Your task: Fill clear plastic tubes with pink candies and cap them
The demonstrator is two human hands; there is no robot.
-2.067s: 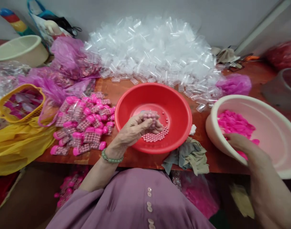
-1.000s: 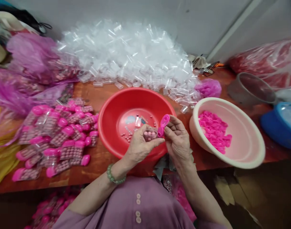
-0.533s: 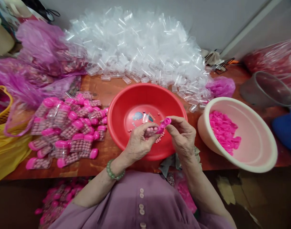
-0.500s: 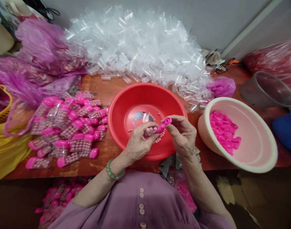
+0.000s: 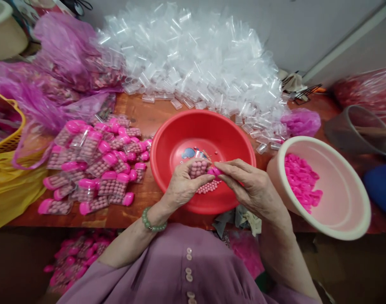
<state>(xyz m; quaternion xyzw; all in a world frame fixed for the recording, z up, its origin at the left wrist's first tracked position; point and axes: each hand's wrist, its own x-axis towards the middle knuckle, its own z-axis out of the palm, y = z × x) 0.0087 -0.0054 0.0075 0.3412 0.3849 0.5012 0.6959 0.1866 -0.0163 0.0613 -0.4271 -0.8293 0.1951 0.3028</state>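
Over the red basin (image 5: pixel 157 169), my left hand (image 5: pixel 182 185) is closed around a small clear container (image 5: pixel 198 169) packed with pink beads. At the container's right end sits a bright pink cap (image 5: pixel 214 171), pinched by the fingers of my right hand (image 5: pixel 248 185). The right fingers partly cover the cap, so how far it is seated cannot be seen. Loose pink beads (image 5: pixel 208 187) lie in the bottom of the basin below my hands.
Filled, pink-capped containers (image 5: pixel 101 169) are piled at the left. A big heap of clear containers (image 5: pixel 193 63) stands behind the basin. To the right, a white basin (image 5: pixel 344 202) holds pink caps (image 5: pixel 302 181). Purple plastic bags (image 5: pixel 63 55) and a yellow basket (image 5: pixel 20 122) stand far left.
The pink cap, which stood open with its lid raised at the container's end, is now folded down under my right fingers. My right hand has turned and come closer to my left.
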